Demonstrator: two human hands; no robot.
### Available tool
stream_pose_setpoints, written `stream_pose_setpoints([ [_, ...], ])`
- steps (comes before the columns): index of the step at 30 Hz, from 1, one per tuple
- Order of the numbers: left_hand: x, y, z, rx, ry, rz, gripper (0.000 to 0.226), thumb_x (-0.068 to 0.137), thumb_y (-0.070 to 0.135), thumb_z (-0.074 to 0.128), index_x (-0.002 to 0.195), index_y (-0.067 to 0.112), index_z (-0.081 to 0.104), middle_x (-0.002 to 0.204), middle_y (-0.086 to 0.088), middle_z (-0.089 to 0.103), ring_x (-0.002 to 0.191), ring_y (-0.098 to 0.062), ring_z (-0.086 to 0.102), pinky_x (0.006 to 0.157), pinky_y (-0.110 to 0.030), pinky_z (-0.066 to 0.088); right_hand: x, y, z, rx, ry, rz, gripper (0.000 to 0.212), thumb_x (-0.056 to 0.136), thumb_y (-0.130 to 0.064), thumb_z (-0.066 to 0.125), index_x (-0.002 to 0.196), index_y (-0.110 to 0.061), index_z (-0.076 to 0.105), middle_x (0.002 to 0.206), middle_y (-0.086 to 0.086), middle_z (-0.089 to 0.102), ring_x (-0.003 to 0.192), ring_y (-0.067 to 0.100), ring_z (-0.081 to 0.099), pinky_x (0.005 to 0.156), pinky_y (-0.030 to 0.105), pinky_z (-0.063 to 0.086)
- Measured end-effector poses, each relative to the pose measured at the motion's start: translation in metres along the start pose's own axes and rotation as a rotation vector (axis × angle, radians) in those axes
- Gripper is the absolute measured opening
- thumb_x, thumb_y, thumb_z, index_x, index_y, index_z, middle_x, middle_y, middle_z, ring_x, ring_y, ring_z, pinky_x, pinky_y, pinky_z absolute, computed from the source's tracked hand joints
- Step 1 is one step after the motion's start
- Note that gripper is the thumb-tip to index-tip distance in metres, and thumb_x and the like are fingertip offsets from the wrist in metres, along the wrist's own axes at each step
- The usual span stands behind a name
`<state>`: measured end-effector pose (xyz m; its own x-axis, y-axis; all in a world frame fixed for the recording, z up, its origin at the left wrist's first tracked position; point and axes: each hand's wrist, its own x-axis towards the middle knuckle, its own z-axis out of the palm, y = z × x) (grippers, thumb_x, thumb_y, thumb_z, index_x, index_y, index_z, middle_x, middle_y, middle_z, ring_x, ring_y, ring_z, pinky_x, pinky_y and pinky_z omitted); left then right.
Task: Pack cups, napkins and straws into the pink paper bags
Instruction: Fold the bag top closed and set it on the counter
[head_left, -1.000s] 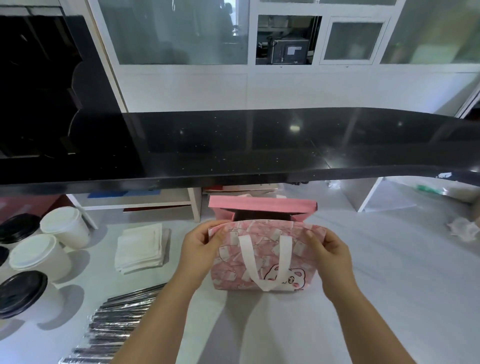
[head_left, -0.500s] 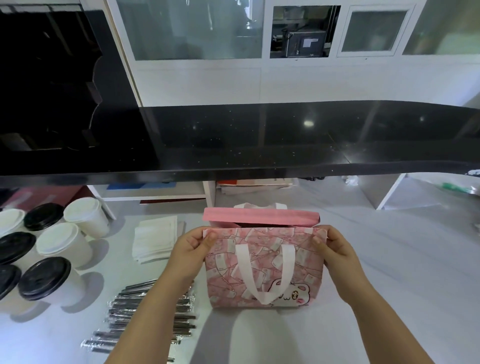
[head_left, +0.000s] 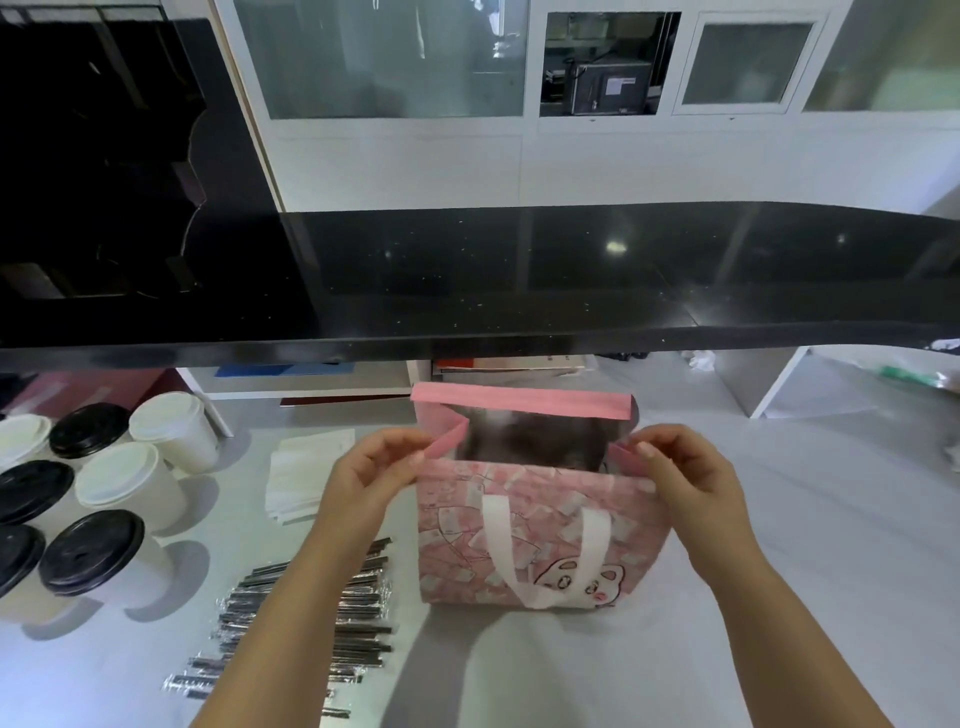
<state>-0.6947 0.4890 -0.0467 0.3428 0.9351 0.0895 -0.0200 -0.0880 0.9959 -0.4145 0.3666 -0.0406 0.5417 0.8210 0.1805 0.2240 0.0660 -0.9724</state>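
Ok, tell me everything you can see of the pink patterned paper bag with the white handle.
The pink patterned paper bag stands upright on the pale worktop, mouth open. Its front shows pale squares and a cartoon animal face low right; a flat white handle loop hangs down it. The far rim is a plain pink band. The left hand pinches its left top edge, the right hand the right. The inside is dark; contents cannot be told.

a pink bag (head_left: 457, 525) of matt printed paper is pictured on a smooth, matt pale table (head_left: 789, 519); white paper cups (head_left: 130, 499) are capped partly with glossy black plastic lids (head_left: 91, 551), straws (head_left: 366, 623) are sealed in shiny clear film, napkins (head_left: 296, 478) are shown in soft matt paper, beneath a polished, speckled black counter (head_left: 519, 270).
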Motion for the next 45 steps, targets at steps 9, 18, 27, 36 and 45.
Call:
stream_pose_setpoints([
  [9,0.041,0.047,0.04,0.993,-0.105,0.277,0.045,0.077,0.045,0.077,0.118,0.043,0.06,0.123,0.021,0.056,0.12,-0.007,0.044,0.101,-0.036,0.037,0.038,-0.049,0.04,-1.007,-0.336,-0.25,0.056,0.079,-0.035,0.075,0.128,-0.037,0.048,0.129,-0.012,0.049,0.121,0.015,0.039,0.104,0.036,0.035],
  [18,0.072,0.044,0.037,1.17,0.0,0.321,0.032,0.083,0.028,0.071,0.112,0.037,0.064,0.113,0.012,0.062,0.107,-0.014,0.051,0.093,-0.037,0.043,0.064,-0.047,0.033,-1.153,-0.06,-0.228,0.041,0.088,-0.013,0.064,0.125,-0.025,0.053,0.129,0.002,0.053,0.116,0.024,0.045,0.099,0.034,0.042],
  [27,0.091,0.039,0.017,0.87,0.03,0.19,0.02,0.083,0.031,0.074,0.079,0.046,0.062,0.08,0.027,0.062,0.076,0.004,0.057,0.063,-0.02,0.048,0.086,-0.038,0.002,-0.657,-0.059,-0.068,0.002,0.09,-0.022,0.067,0.089,-0.023,0.068,0.087,-0.003,0.069,0.079,0.017,0.062,0.071,0.023,0.044],
  [36,0.083,0.026,0.006,0.223,0.174,-0.014,0.029,0.082,0.027,0.076,0.104,0.041,0.062,0.092,0.014,0.071,0.091,-0.006,0.066,0.073,-0.025,0.054,0.073,-0.011,0.002,-0.048,0.152,0.11,0.012,0.083,-0.03,0.074,0.093,-0.027,0.068,0.084,-0.009,0.07,0.08,0.012,0.068,0.067,0.022,0.055],
  [45,-0.012,-0.024,-0.026,-0.141,-0.166,-0.097,0.07,0.06,0.058,0.084,0.118,0.023,0.064,0.124,-0.004,0.066,0.114,-0.022,0.063,0.087,-0.036,0.054,-0.018,0.044,-0.051,0.269,-0.239,0.07,0.025,0.085,-0.017,0.065,0.109,-0.014,0.07,0.115,0.017,0.068,0.109,0.033,0.064,0.091,0.039,0.054],
])
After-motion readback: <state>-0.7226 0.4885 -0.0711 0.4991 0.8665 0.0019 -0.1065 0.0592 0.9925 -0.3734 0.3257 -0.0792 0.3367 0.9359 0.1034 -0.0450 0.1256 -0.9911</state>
